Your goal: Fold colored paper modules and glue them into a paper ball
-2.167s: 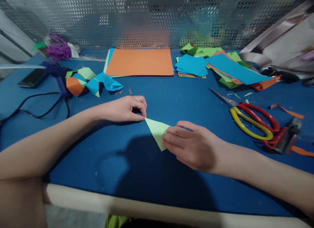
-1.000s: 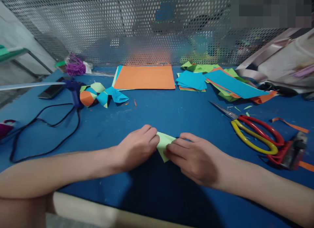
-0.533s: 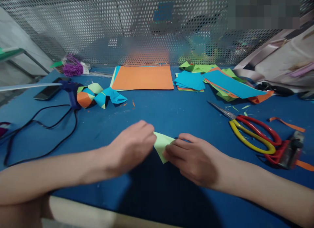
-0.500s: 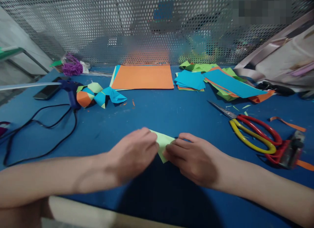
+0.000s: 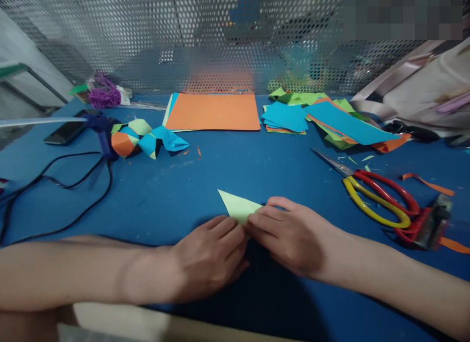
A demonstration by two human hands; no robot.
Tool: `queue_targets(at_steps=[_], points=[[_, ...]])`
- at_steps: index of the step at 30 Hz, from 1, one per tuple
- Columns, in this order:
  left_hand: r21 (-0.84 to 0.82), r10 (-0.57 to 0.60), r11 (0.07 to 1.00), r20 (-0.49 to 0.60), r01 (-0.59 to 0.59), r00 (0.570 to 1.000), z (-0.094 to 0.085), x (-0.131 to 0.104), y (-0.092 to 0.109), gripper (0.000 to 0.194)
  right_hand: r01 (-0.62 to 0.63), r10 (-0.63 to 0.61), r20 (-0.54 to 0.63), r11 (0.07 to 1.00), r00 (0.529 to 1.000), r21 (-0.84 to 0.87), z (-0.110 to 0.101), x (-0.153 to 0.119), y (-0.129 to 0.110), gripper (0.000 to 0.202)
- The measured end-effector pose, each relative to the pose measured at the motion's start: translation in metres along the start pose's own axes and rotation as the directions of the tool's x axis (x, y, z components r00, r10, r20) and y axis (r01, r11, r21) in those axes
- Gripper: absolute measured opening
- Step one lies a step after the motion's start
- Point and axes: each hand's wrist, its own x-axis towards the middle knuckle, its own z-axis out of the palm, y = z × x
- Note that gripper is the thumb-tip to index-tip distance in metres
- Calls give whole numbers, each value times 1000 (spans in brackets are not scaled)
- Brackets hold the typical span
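Green paper [image 5: 239, 205]: on the surface [image 5: 157, 200], left of the scissors [image 5: 351, 174].
Left hand [image 5: 211, 256]: curled over its near edge, grip unclear; creasing, I'd judge.
Right hand [image 5: 288, 236]: holding it down.
Next crease: likely needs steady pinning.

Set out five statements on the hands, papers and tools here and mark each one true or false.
1. The right hand touches the pale green paper. True.
2. The left hand grips the scissors. False: it is at the pale green paper; the scissors lie off to the right on the blue table.
3. The large paper stack has an orange sheet on top. True.
4. The scissors have two red handles. False: one is red, the other yellow.
5. The purple bundle lies left of the large paper stack. True.
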Motion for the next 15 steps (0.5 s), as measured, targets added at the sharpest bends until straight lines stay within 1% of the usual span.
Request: queue_targets(at_steps=[2, 5, 8, 10, 11, 13, 15], points=[[-18, -9, 1000, 19, 9, 1000, 2, 0, 1, 25, 4, -4, 4, 1000, 1000, 10, -1, 0, 1, 12], [-56, -25, 998, 19, 27, 999, 2, 1, 0, 27, 3, -4, 20, 999, 1000, 53, -7, -1, 2, 12], [-107, -63, 992, 23, 65, 998, 0, 3, -1, 30, -18, 6, 55, 978, 998, 209, -18, -4, 6, 16], [-116, -75, 990, 17, 76, 997, -1, 4, -1, 31, -50, 36, 49, 944, 998, 327, -25, -6, 11, 18], [-115, -74, 991, 10, 75, 997, -1, 4, -1, 32, -70, 63, 32, 924, 998, 375, -27, -6, 13, 20], [-111, -63, 992, -8, 61, 998, 1, 5, -2, 33, -90, 120, -42, 899, 992, 430, -28, -5, 18, 22], [-111, -48, 993, -35, 43, 998, 2, 5, -3, 33, -74, 141, -127, 901, 982, 428, -25, 3, 22, 24]])
